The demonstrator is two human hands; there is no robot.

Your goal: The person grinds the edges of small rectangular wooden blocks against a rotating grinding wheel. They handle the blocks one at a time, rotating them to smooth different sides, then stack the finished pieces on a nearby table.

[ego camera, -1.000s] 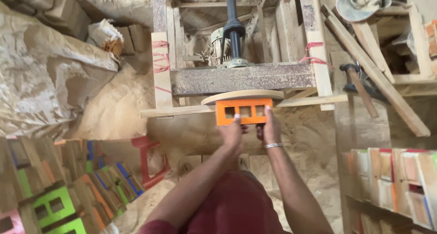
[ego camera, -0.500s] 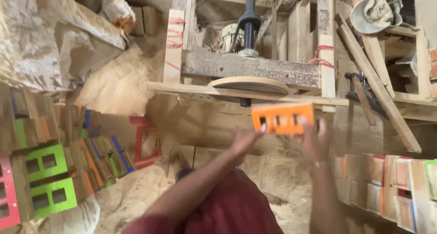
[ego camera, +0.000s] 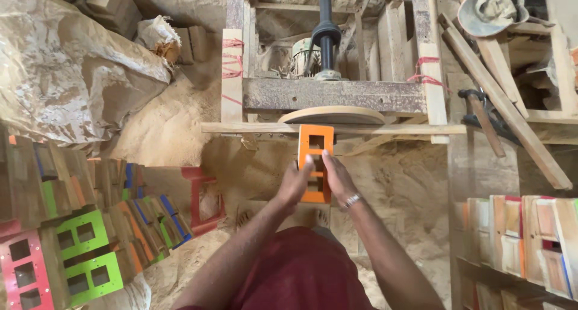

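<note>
Both hands, left hand (ego camera: 295,183) and right hand (ego camera: 337,177), grip an orange wooden frame (ego camera: 315,142) upright, its far end meeting the sanding disc (ego camera: 332,115) just beyond; steady forward pressure seems needed.

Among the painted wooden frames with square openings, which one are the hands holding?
The orange frame, held upright between the left hand and right hand with its top end at the sanding disc. The green frames and pink frame lie stacked at the lower left.
</note>
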